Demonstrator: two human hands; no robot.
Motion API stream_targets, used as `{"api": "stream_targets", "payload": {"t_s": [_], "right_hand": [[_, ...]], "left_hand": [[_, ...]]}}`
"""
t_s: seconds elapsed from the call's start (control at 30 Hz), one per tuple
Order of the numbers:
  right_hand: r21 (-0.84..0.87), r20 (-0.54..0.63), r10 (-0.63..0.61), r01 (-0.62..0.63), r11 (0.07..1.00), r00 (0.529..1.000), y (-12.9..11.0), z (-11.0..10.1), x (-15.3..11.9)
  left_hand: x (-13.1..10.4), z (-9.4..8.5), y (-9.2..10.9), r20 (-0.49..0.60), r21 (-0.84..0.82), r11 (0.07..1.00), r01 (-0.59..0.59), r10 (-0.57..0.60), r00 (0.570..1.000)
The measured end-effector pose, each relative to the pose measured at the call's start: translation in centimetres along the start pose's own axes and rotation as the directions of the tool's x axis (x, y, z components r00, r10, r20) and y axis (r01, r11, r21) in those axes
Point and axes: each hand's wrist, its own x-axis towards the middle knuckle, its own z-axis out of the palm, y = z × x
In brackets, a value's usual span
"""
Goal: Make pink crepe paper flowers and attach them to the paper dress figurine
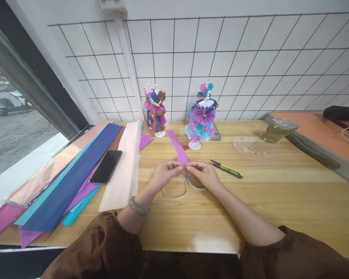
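Wooden table (279, 201) runs wide under my arms, with long sheets of coloured paper (64, 186) lying on its left and a black phone (106, 166) on top of them. Far behind stand two paper dress figures (202, 116). Near the middle, my left hand (164, 174) and right hand (205, 174) pinch the near end of a purple paper strip (178, 149) together. Small snips (227, 169) lie just right.

A long wooden table (279, 201) runs along a white wall (250, 7) hung with a black wire grid (250, 66). On the left, a big window (14, 128) lets in daylight from the street. An orange surface (314, 130) sits far right.
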Motion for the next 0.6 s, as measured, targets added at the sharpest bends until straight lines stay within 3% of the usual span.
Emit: {"api": "stream_targets", "payload": {"t_s": [0.3,0.6], "right_hand": [[0.148,-0.053,0.103,-0.094,0.984,0.993,-0.06,0.18,-0.18],[0.176,-0.117,0.112,-0.090,0.980,0.987,0.31,0.35,-0.11]], "left_hand": [[-0.24,0.20,0.34,0.001,0.020,0.999,-0.032,0.032,0.999],[-0.22,0.66,0.32,-0.081,-0.055,0.998,0.006,-0.010,0.997]]}}
